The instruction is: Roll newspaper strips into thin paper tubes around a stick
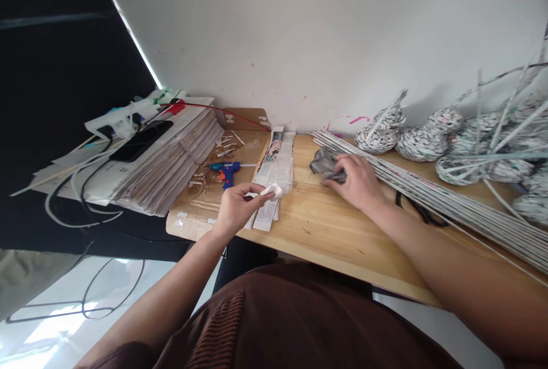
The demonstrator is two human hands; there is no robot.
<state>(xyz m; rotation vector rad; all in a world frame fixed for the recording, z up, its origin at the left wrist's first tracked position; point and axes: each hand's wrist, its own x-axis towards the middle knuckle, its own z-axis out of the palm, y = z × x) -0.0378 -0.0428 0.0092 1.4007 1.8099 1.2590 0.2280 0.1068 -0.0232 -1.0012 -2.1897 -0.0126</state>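
My left hand (pixel 237 208) is closed, pinching a small white crumpled piece (pixel 274 190) between thumb and fingers; its exact kind is unclear. Below that piece lie flat newspaper strips (pixel 280 166), side by side on the table. My right hand (pixel 362 182) grips the edge of a crumpled grey cloth (pixel 321 162) resting on the wood. Left of the strips, a blue glue gun (pixel 230 175) lies on a stained cardboard sheet (pixel 188 222).
A thick paper stack (pixel 171 169) with a black phone (pixel 142 141) and cables on top stands at left. Long rolled paper sticks (pixel 411 181) cross the right side, over black-handled scissors (pixel 422 209). Woven paper shapes (pixel 422 141) stand along the wall.
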